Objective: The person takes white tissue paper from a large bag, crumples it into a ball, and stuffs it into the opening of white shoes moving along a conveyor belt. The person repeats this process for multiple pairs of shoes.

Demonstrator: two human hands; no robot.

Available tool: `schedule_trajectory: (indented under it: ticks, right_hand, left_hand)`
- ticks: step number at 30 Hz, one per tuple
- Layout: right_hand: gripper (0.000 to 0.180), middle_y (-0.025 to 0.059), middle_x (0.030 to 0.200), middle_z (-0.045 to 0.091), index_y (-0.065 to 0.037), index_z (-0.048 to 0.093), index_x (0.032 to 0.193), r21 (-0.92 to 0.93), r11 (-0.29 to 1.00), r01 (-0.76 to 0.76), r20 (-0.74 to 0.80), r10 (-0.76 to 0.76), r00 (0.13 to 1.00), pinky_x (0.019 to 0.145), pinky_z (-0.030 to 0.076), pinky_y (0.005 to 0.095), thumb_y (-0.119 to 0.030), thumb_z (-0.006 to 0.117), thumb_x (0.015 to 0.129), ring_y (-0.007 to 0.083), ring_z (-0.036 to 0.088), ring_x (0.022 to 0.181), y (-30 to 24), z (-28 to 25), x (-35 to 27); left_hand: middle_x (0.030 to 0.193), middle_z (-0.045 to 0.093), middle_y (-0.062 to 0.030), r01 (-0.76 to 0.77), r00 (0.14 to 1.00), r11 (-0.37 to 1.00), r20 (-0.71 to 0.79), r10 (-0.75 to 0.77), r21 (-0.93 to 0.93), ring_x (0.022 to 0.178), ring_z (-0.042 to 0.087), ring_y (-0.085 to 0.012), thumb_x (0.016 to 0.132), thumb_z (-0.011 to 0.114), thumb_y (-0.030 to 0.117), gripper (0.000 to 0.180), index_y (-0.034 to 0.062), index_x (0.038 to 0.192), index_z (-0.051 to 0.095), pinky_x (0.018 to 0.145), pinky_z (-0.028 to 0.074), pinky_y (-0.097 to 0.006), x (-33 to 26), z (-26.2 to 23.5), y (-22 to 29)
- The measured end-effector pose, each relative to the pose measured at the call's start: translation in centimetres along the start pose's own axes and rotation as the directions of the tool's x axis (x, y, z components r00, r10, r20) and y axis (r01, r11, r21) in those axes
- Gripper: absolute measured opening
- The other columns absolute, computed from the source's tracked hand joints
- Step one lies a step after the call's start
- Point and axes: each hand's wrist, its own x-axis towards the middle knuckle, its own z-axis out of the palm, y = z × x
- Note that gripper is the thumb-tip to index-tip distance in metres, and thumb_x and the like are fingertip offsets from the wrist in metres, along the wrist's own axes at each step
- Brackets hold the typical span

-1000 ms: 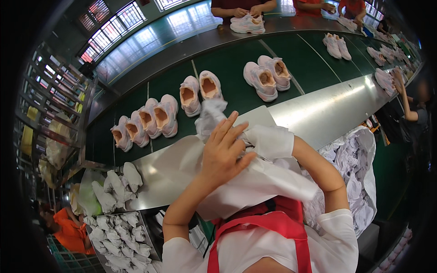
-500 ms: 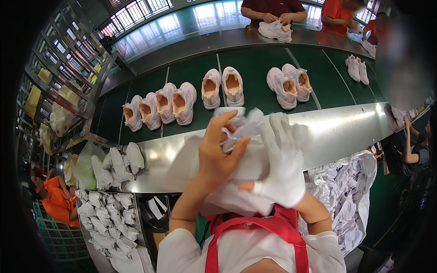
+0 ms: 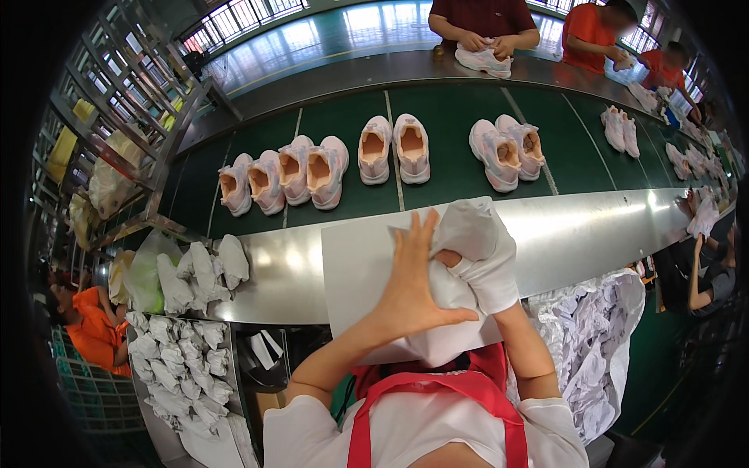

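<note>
"White paper bundle (image 3: 465, 228), gripped in the right hand (image 3: 499, 269). Gloved fingers curl over its far side, bare thumb pressed on the near side."

"Left hand (image 3: 407, 292)?"

"Bare. Fingers stretched upward, thumb pointing right, well apart from them. Bundle sits just right of the palm, between the hands. Contact at the left thumb: cannot tell."

"Changed in the last half second?"

"Paper was loose and crumpled between the two hands, right fingers spread. Now those fingers are clamped round it and it looks compact. My reading: shaping well along, right hand bearing the hold. Anything inside the paper is hidden."

"Beneath?"

"Flat white sheets (image 3: 355, 273) on the metal worktop (image 3: 281, 269), lying flatter than before."

"Farther out?"

"Beyond the worktop's edge, pale pink shoes (image 3: 412, 148) on a green belt (image 3: 445, 175), order the same. Near left, paper wads (image 3: 199, 273) on the worktop, more in a tray below. To the right, a white sack (image 3: 626, 366) of crumpled paper. Across the belt, a co-worker in dark red (image 3: 485, 19) handles another shoe."
</note>
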Motion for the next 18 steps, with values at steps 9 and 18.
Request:
schedule_trajectory:
  ticks: [9, 18]
  right_hand:
    - [0.071, 0.0066, 0.105, 0.06, -0.001, 0.049, 0.122, 0.328, 0.944, -0.023, -0.001, 0.025, 1.0, 0.083, 0.046, 0.0283, -0.024, 0.084, 0.064, 0.0159, 0.056, 0.095, 1.1, 0.1, -0.6]
    - [0.042, 0.0074, 0.095, 0.062, -0.002, 0.053, 0.111, -0.282, 0.92, 0.273, 0.028, -0.277, 0.961, 0.075, 0.048, 0.0295, -0.014, 0.069, 0.073, 0.0219, 0.061, 0.086, 2.4, -4.5, -0.8]
  left_hand:
    - [0.122, 0.051, -0.0155, 0.275, 0.946, 0.95, 0.215, -0.241, -0.144, 0.103, 0.057, -0.0257, 0.061, 0.086, 0.025, 0.09, 0.0034, 0.131, 0.034, 0.081, 0.048, -0.036, -1.5, 1.1, -3.0]
    - [0.14, 0.036, -0.023, 0.287, 0.956, 0.932, 0.124, -0.265, -0.221, 0.124, 0.041, -0.0376, 0.072, 0.073, 0.051, 0.107, 0.0047, 0.146, 0.011, 0.106, 0.031, -0.046, -2.2, -0.2, -6.0]
